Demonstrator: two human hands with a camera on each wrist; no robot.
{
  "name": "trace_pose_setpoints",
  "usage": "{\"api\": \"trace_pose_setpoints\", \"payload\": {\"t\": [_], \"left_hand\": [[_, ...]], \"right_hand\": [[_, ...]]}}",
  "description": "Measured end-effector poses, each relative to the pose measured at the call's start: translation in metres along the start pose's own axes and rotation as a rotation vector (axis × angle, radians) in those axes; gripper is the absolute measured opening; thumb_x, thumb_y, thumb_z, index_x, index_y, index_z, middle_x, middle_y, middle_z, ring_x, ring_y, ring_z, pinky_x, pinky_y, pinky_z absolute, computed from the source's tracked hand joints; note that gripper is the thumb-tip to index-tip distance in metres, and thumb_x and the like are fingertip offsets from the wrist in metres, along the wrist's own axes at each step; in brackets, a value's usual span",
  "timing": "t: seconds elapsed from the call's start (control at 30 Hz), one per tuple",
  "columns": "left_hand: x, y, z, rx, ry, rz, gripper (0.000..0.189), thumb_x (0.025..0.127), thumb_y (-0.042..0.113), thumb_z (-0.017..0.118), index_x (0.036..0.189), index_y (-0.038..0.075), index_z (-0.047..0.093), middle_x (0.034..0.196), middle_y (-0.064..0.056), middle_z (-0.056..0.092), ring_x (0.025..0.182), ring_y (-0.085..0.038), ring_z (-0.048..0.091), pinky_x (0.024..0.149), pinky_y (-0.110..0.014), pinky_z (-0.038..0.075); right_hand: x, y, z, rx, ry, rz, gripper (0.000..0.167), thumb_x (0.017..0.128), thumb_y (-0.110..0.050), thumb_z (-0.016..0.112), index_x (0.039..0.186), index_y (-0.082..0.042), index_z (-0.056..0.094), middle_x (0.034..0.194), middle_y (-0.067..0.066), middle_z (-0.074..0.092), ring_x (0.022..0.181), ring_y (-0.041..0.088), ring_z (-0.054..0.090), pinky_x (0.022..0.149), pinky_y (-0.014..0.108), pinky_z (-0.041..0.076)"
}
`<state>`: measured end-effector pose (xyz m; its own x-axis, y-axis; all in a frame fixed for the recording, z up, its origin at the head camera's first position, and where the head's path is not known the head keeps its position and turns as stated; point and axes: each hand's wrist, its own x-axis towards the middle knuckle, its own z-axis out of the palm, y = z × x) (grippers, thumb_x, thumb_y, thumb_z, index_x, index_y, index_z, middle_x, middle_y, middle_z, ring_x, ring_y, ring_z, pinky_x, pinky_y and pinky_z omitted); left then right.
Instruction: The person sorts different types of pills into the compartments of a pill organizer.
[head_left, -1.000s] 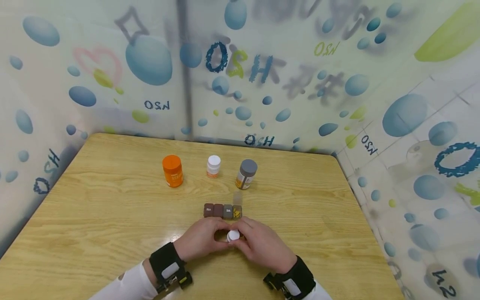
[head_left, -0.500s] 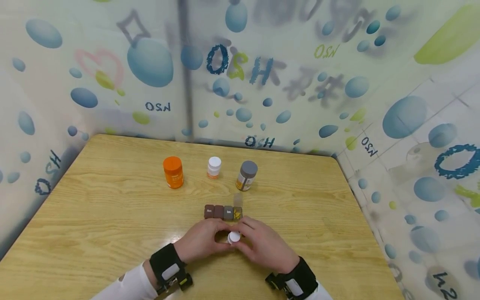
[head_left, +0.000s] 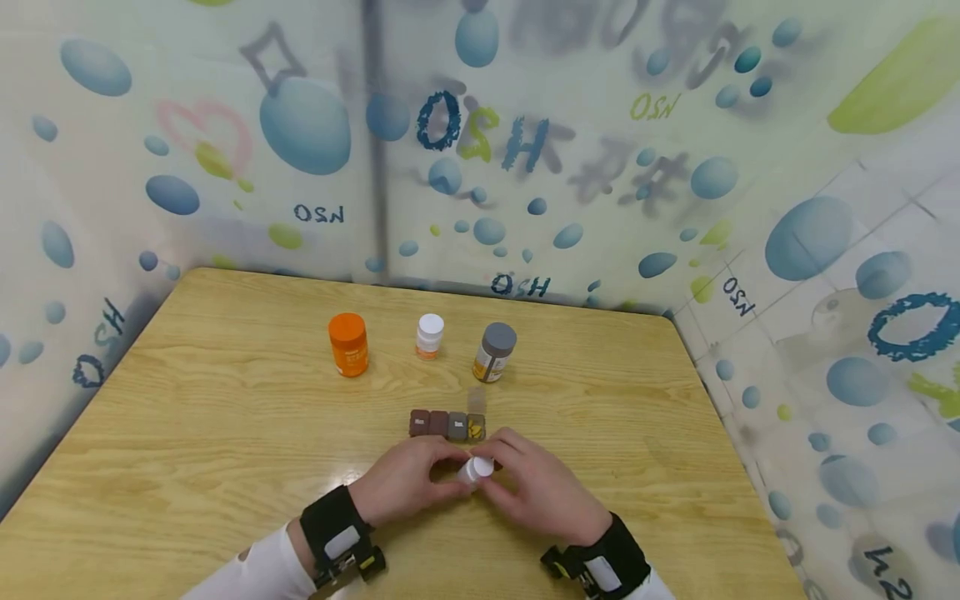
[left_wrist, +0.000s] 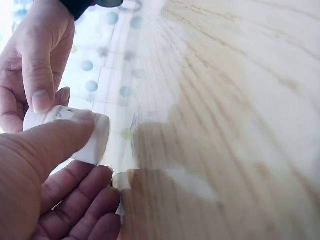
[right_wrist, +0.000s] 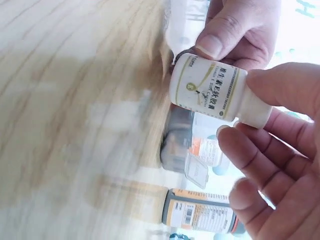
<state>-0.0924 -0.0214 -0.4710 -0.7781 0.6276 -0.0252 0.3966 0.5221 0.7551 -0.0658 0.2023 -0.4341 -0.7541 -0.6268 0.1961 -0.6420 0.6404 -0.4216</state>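
Observation:
A small white vitamin E bottle (head_left: 468,473) tilts to the right between both hands, close over the table in the head view. My left hand (head_left: 408,473) grips the bottle's body, thumb across the label in the left wrist view. The fingers and thumb of my right hand (head_left: 536,492) pinch its white cap (right_wrist: 254,107), which sits at the neck. Printed label text (right_wrist: 207,92) faces the right wrist camera. Just beyond the hands lies a dark pill organizer (head_left: 438,423); its rightmost compartment has its clear lid (head_left: 477,399) raised and yellow capsules (head_left: 476,428) inside.
Behind the organizer stand an orange bottle (head_left: 348,345), a white bottle with an orange band (head_left: 429,336) and a grey-capped bottle (head_left: 494,352). They share a wooden table (head_left: 247,400), which is bordered by a patterned curtain (head_left: 315,242) at the back and sides.
The white bottle has tipped over to the right. My right hand has shifted slightly rightward with the cap, while the left hand stays nearly in place.

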Motion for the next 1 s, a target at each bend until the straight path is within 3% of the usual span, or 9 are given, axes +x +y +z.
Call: {"api": "trace_pose_setpoints", "payload": {"t": [0.2,0.37,0.53,0.77,1.0], "left_hand": [[0.001,0.0,-0.004,-0.002,0.006,-0.033,0.034,0.078,0.047,0.066,0.108,0.031,0.063,0.1,0.02,0.06,0.087,0.0,0.053,0.08,-0.029,0.045],[0.002,0.0,-0.006,-0.008,-0.006,-0.046,0.034,0.078,0.047,0.066,0.107,0.03,0.064,0.099,0.019,0.06,0.088,-0.001,0.054,0.08,-0.029,0.046],[0.001,0.0,-0.007,-0.009,-0.004,-0.046,0.034,0.079,0.045,0.066,0.108,0.029,0.064,0.101,0.019,0.06,0.09,-0.001,0.054,0.081,-0.029,0.045],[0.0,-0.002,-0.007,-0.02,0.006,-0.043,0.031,0.08,0.042,0.066,0.108,0.029,0.064,0.101,0.019,0.06,0.09,-0.002,0.054,0.082,-0.03,0.045],[0.002,-0.004,-0.011,-0.033,0.02,-0.046,0.03,0.08,0.043,0.066,0.107,0.029,0.064,0.102,0.017,0.061,0.09,-0.003,0.054,0.081,-0.029,0.045]], "right_hand": [[-0.005,0.017,-0.018,-0.026,0.072,0.132,0.034,0.087,-0.029,0.06,0.12,-0.024,0.054,0.108,-0.015,0.046,0.087,0.004,0.052,0.072,0.023,0.047],[-0.005,0.048,-0.036,-0.126,0.183,0.249,0.035,0.087,-0.025,0.061,0.122,-0.021,0.054,0.106,-0.01,0.046,0.086,0.007,0.052,0.073,0.026,0.048],[-0.001,0.082,-0.048,-0.165,0.253,0.356,0.035,0.089,-0.022,0.059,0.122,-0.011,0.055,0.104,-0.001,0.047,0.083,0.012,0.051,0.068,0.03,0.048],[0.004,0.121,-0.046,-0.22,0.319,0.468,0.037,0.09,-0.018,0.057,0.124,-0.004,0.054,0.103,0.008,0.049,0.084,0.018,0.053,0.064,0.032,0.046],[0.008,0.136,-0.038,-0.248,0.336,0.507,0.039,0.09,-0.02,0.057,0.126,-0.005,0.053,0.106,0.009,0.048,0.088,0.02,0.055,0.067,0.036,0.048]]}}
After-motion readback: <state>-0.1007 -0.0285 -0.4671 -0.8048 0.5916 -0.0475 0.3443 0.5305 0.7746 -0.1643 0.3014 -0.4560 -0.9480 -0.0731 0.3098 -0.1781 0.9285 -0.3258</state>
